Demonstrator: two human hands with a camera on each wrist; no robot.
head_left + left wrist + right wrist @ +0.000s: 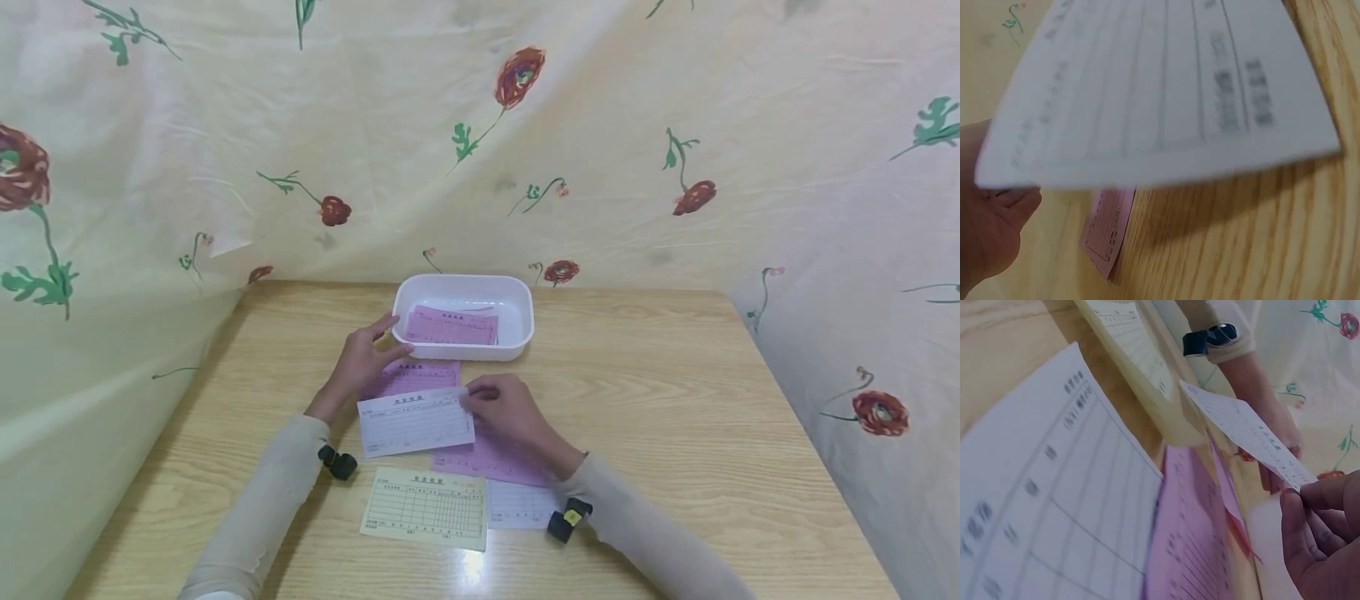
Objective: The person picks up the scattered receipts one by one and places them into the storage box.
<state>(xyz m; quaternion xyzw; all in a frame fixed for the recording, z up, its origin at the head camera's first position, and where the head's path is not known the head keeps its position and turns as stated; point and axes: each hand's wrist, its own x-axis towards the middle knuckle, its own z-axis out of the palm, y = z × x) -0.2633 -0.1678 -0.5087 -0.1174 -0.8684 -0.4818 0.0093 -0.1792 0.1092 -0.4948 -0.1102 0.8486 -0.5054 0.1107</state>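
My right hand [513, 408] pinches a white printed form slip [416, 423] by its upper right corner, lifted off the table; the right wrist view shows the same slip [1241, 428] between thumb and fingers. At the left end of a white plastic tray [517, 354], my left hand [363, 362] grips the corner, thumb at the front and fingers on the side. A pink slip [457, 327] lies inside the tray. Another pink slip [412, 377] is partly hidden behind the white one. Under my right hand lies a further pink slip [510, 457].
A yellow slip [423, 508] lies on the wooden table [637, 400] in front, beside a white slip [521, 504] partly covered by the pink one. Flowered cloth [390, 167] hangs behind the table and at both sides.
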